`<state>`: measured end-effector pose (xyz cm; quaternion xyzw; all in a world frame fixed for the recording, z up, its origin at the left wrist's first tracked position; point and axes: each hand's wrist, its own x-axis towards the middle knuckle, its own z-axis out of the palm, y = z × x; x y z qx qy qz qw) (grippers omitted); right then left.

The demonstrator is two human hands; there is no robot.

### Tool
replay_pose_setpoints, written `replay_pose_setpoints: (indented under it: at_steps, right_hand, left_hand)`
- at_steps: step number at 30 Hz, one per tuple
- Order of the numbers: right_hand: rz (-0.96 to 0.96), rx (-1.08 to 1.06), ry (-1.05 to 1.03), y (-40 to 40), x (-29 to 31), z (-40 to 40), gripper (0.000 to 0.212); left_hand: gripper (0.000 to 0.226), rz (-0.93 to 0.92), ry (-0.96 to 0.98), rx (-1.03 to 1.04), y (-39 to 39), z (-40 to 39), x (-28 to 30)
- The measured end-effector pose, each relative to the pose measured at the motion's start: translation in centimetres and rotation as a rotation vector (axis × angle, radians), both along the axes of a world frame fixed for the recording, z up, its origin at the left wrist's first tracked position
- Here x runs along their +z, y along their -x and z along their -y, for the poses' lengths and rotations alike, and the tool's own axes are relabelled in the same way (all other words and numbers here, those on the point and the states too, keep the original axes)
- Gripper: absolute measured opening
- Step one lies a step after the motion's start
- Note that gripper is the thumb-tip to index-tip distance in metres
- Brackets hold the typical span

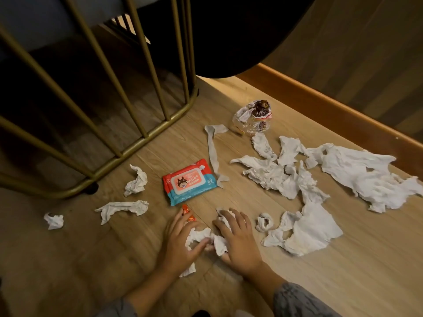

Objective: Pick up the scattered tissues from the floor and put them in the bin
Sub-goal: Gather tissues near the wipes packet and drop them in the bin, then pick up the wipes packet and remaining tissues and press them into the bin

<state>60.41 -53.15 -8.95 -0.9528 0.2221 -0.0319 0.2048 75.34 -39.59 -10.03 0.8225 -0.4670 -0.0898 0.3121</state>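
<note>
On the light wood-grain plank floor, seen from the head camera, both bare hands lay low in the foreground, pressed together over a small heap of crumpled white tissue. The left hand curled its fingers around one side of that heap, with a torn scrap showing below its wrist; the right hand lay palm-down over the other side, fingers spread and partly closed on the paper (so both held tissue against the floor, neither lifted). A small orange wrapper sat just beyond the left fingertips.

Other tissues were scattered well apart: a large spread of torn white sheets at the right near the wooden skirting board, a flat torn sheet just beside the right hand, a small rolled piece between them, a long twisted strip, and three crumpled wads at the left near the brass-coloured metal rod frame. A red-and-blue soft pack of wet wipes lay flat between strip and wads. A crumpled clear plastic wrapper with brown print rested farther back. No bin was visible.
</note>
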Motion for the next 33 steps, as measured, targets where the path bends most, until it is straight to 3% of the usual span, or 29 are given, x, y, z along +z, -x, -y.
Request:
replay_pose_setpoints:
  at_steps: [4,7,10,13,16,17,20,22,25,30,33]
  right_hand:
    - [0.126,-0.016,0.051,0.2,-0.3,-0.1,0.03]
    - [0.088,0.042,0.034,-0.3,0.5,1.0,0.046]
    - [0.069,-0.055,-0.107,-1.8,4.0,3.6,0.064]
    - [0.166,-0.148,-0.135,-3.6,8.7,7.8,0.046]
    - [0.235,-0.176,-0.128,-3.3,13.9,12.2,0.017]
    - [0.239,-0.187,-0.11,-2.6,15.9,13.4,0.023]
    - [0.207,-0.16,0.034,1.4,22.2,16.9,0.057]
    - [0.131,-0.153,0.171,5.3,26.2,19.0,0.068]
    - [0.143,-0.251,0.261,12.1,30.9,21.9,0.055]
    - [0.269,-0.364,0.357,24.0,35.0,24.8,0.022]
    - [0.35,-0.439,0.383,30.9,35.7,24.5,0.038]
  left_hand:
    - [0.05,-0.017,0.042,0.018,0.3,0.0,0.3]
    - [0.03,-0.05,0.01,-0.052,-0.3,0.2,1.0]
    - [0.036,-0.078,0.027,-0.018,-2.2,3.5,3.3]
    - [0.039,-0.027,0.146,-0.001,-4.0,9.6,7.7]
    - [0.035,-0.142,0.188,-0.063,-4.4,15.8,13.0]
    - [0.03,-0.165,0.188,-0.1,-4.1,17.7,14.8]
    - [0.009,-0.168,0.036,-0.278,-2.0,22.8,19.9]
    - [0.027,-0.06,-0.054,-0.385,0.8,25.5,22.6]
    - [0.056,-0.015,-0.017,-0.446,6.3,29.0,26.3]
    - [0.031,-0.165,0.129,-0.56,18.1,34.0,32.1]
    - [0.011,-0.074,0.071,-0.673,25.7,36.4,33.9]
